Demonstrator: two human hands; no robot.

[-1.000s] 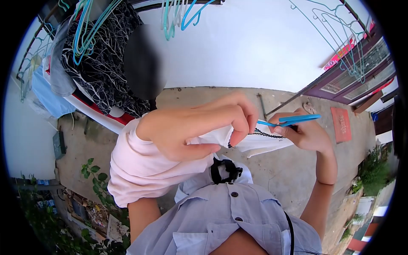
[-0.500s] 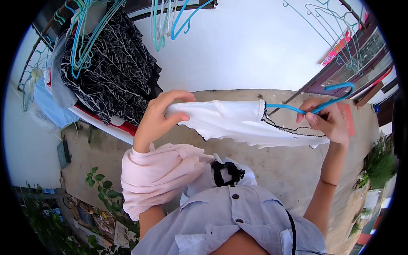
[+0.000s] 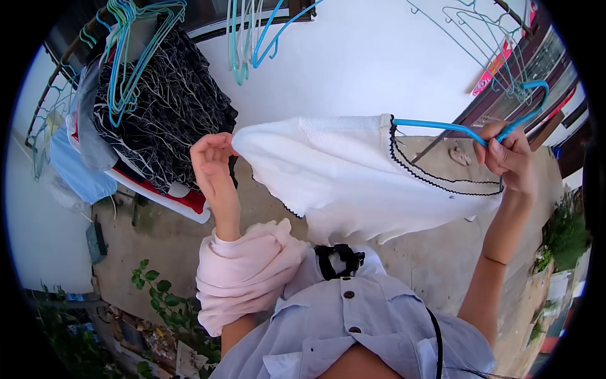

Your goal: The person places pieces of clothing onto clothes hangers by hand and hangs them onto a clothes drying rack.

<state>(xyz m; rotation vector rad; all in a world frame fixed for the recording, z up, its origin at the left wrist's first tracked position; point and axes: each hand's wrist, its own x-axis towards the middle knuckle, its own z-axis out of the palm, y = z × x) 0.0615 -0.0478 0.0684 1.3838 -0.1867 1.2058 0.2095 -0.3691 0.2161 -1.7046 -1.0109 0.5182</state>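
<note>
My right hand (image 3: 508,155) is closed around the neck of a blue clothes hanger (image 3: 435,124), just below its hook. A white knit top (image 3: 341,164) with black scalloped trim hangs on it; one shoulder covers the hanger's left end, while its right arm is bare near the neckline. My left hand (image 3: 216,167) is beside the covered left end, fingers loosely bent and partly apart, the fingertips at or very near the fabric. Bunched pale pink fabric (image 3: 249,271) surrounds my left forearm.
At the left, a black patterned garment (image 3: 170,107) hangs among several hangers (image 3: 129,69) on a rail. More hangers (image 3: 243,44) hang at top centre, others (image 3: 489,41) at upper right. A leafy plant (image 3: 167,294) grows lower left. A white wall (image 3: 353,69) stands ahead.
The hanger and white top have risen, and more of the top's front hangs in view. My left hand has moved left, from around the shoulder end to beside it. My right hand still grips the hanger.
</note>
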